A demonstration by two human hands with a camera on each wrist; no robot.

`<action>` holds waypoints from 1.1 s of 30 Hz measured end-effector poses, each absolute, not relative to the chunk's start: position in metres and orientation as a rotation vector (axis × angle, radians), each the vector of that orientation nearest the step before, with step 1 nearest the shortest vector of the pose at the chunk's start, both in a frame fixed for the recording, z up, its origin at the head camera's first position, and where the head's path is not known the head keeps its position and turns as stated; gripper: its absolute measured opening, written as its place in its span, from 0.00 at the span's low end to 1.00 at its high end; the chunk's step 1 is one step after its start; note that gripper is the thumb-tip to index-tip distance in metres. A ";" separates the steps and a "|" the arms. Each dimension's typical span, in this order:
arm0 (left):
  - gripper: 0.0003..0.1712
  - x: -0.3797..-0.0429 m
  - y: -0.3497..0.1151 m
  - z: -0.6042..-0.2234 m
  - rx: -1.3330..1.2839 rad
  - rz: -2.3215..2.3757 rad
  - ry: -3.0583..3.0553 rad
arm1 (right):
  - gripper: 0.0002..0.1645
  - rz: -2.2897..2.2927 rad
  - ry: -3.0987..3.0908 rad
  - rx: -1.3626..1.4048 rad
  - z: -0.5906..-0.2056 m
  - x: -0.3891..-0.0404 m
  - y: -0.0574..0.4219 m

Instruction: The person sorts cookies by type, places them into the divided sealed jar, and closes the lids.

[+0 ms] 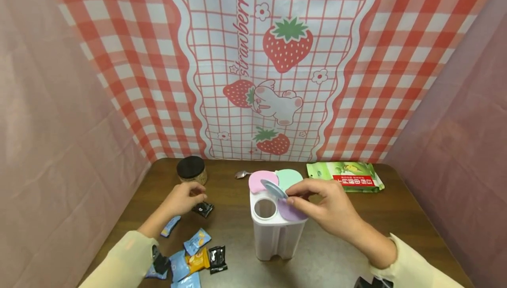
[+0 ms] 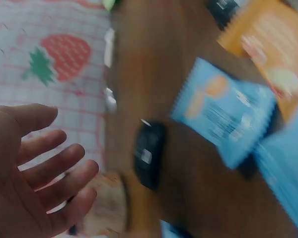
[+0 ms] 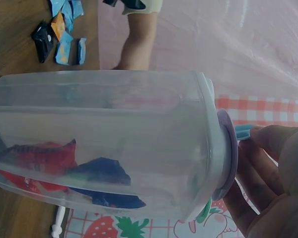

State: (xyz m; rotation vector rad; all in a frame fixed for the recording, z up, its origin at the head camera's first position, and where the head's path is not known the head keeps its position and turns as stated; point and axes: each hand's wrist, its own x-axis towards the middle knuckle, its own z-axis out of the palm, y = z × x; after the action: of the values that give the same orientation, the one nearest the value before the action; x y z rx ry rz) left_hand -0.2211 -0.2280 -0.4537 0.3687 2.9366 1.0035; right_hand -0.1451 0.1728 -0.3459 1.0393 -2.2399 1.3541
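Note:
My right hand pinches the edge of a grey-blue round lid, tilted up beside an uncovered round opening of a tall translucent container. Pink, mint green and lilac lids cover its other openings. Through the container's wall, the right wrist view shows a red packet and a dark blue packet. Relaxed and holding nothing, my left hand hovers beside a small black packet; its fingers are spread in the left wrist view.
Several blue packets, an orange packet and another black packet lie at the front left. A jar with a black lid stands behind the left hand. Along the back are a spoon and a green bag.

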 end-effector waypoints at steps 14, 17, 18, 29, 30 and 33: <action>0.22 -0.231 -0.244 -0.508 0.226 0.853 2.966 | 0.11 1.350 -2.219 0.979 -0.348 -0.142 0.172; 0.21 -0.232 -0.242 -0.508 0.215 0.811 2.979 | 0.11 1.330 -2.233 0.941 -0.349 -0.141 0.172; 0.20 -0.232 -0.241 -0.508 0.203 0.795 2.982 | 0.10 1.325 -2.240 0.926 -0.349 -0.141 0.172; 0.21 -0.236 -0.234 -0.507 0.119 0.724 3.010 | 0.09 1.358 -2.279 0.894 -0.350 -0.141 0.173; 0.21 -0.236 -0.234 -0.507 0.118 0.728 3.011 | 0.08 1.364 -2.279 0.898 -0.350 -0.141 0.173; 0.20 -0.236 -0.233 -0.508 0.108 0.755 3.009 | 0.08 1.372 -2.278 0.907 -0.350 -0.141 0.173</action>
State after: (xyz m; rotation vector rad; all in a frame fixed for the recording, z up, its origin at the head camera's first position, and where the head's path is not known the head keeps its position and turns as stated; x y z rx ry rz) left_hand -0.2361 -0.2326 -0.5077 0.1077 3.0085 0.7547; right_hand -0.1409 0.1734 -0.3496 0.9067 -2.2783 1.3724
